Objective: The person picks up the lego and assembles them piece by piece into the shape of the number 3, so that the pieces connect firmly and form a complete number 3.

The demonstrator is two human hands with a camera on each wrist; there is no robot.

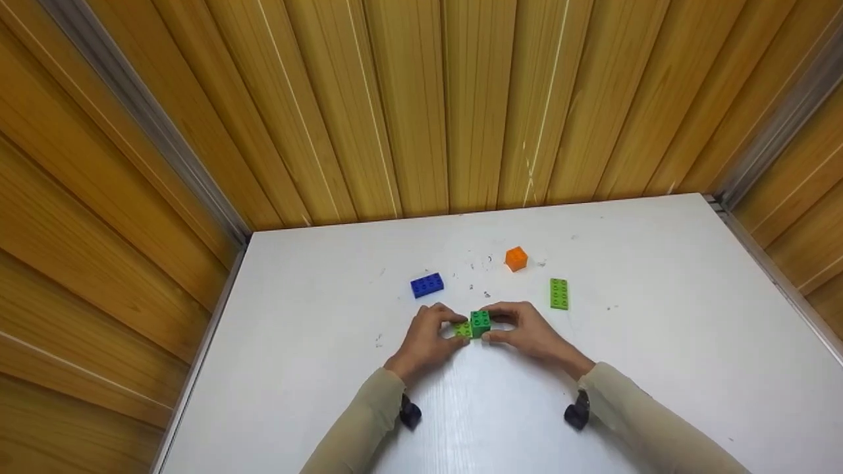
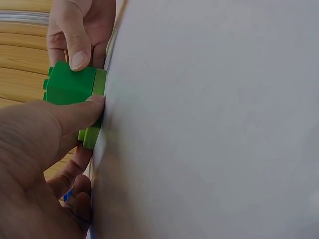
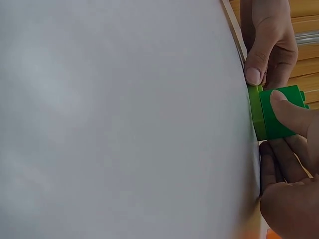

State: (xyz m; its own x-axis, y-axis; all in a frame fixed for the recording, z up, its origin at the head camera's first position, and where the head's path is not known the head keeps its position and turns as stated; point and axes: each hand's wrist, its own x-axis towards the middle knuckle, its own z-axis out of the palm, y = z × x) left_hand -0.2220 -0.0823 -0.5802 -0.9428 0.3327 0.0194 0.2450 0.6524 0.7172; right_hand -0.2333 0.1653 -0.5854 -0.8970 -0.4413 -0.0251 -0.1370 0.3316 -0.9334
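White table [image 1: 296,395] below, left hand [image 1: 421,340] pinches the lime toy brick [image 1: 463,329], right hand [image 1: 529,329] the green toy brick [image 1: 481,322]; crooked pushing could tip it

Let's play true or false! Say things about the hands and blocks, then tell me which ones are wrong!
1. The right hand holds the dark green block. True.
2. The left hand is nearer the blue block than the orange block. True.
3. The left hand holds the blue block. False: it pinches a lime piece partly under the dark green block.
4. The orange block is stacked on the blue block. False: they lie apart on the table.
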